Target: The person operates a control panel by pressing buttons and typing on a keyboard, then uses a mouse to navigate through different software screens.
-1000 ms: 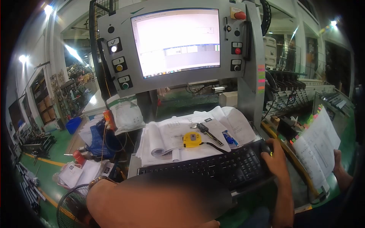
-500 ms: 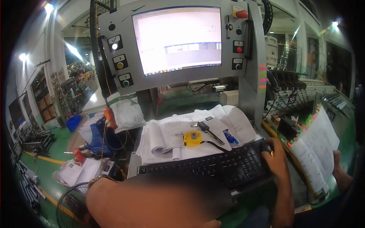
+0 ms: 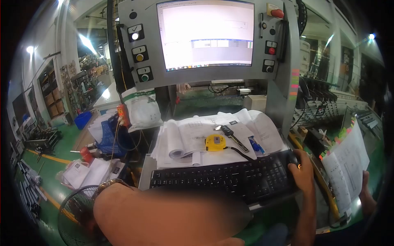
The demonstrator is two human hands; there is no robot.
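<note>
At the right end of the black keyboard [image 3: 221, 176], my right hand [image 3: 303, 170] is curled over a dark computer mouse [image 3: 292, 158] with a small orange light. A large bare arm [image 3: 160, 217], partly blurred, fills the lower foreground, with a band [image 3: 111, 183] at its left end; my left hand does not show. Behind the keyboard lie printed sheets [image 3: 184, 125], partly rolled, bearing a yellow tape measure [image 3: 215, 142], a digital caliper [image 3: 234, 136] and a blue item [image 3: 256, 144]. At far right, another person's hand [image 3: 365, 188] holds tabbed papers [image 3: 347, 168].
A lit screen [image 3: 209, 30] stands in a grey control panel [image 3: 147, 88] with buttons. Left are a white bag [image 3: 143, 110], a blue basket [image 3: 108, 141], a fan [image 3: 76, 213] and a red can [image 3: 86, 155]. Machinery [image 3: 320, 106] stands at right.
The view has shifted, so the screen sits higher and further right in it. My right hand stays on the mouse, and the papers at right are still held up.
</note>
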